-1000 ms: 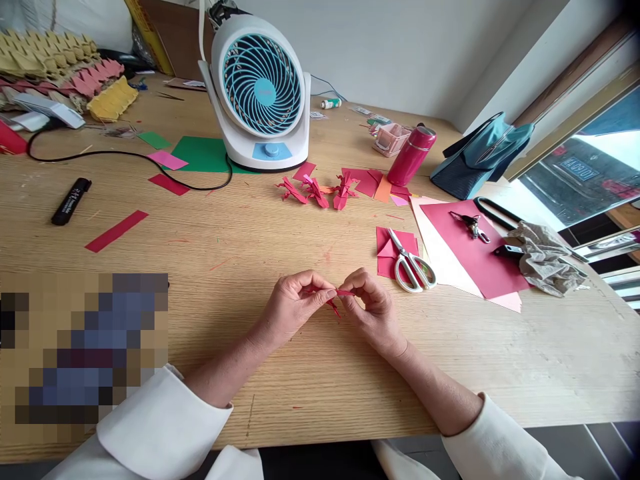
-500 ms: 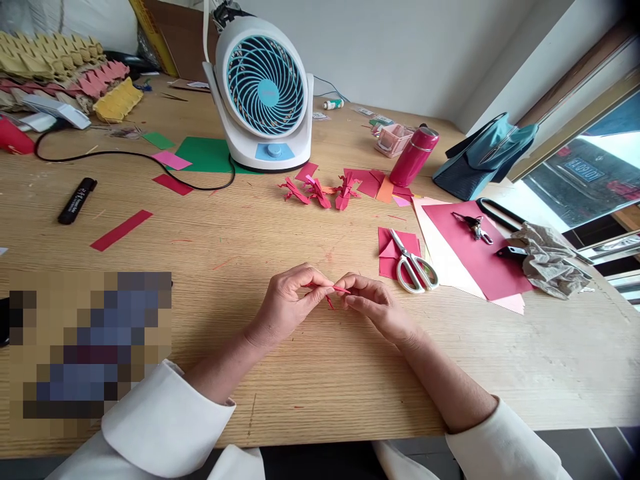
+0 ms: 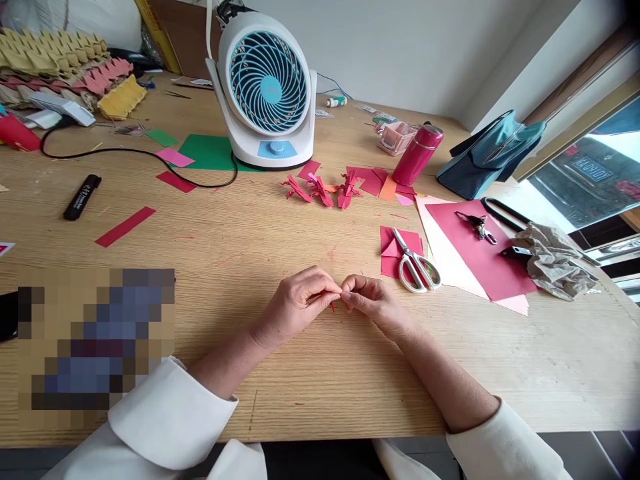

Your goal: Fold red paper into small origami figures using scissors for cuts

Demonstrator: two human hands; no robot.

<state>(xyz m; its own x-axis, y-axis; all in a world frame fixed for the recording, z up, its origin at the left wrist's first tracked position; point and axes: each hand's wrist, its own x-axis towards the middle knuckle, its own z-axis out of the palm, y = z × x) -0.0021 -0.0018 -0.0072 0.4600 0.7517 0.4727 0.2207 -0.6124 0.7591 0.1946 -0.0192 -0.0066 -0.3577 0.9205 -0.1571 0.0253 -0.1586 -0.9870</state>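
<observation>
Over the middle of the table, my left hand (image 3: 307,298) and my right hand (image 3: 377,305) meet fingertip to fingertip. Both are closed in a pinch on a small folded piece of red paper (image 3: 333,307). Most of that paper is hidden behind the fingers; only a thin twisted tip hangs below them. Beyond the hands lies a row of folded red paper figures (image 3: 323,191). To the right of my right hand, white-handled scissors (image 3: 414,267) rest on a stack of red paper squares (image 3: 393,239).
A white fan (image 3: 270,87) stands at the back, its black cable (image 3: 150,155) running left. A red bottle (image 3: 419,155), teal bag (image 3: 487,160) and large red sheet (image 3: 470,247) with keys are on the right. A black marker (image 3: 83,197) and red strip (image 3: 125,227) lie left.
My fingertips have drawn together, so less of the red paper shows between them. The view has shifted slightly; the things on the table stay in place.
</observation>
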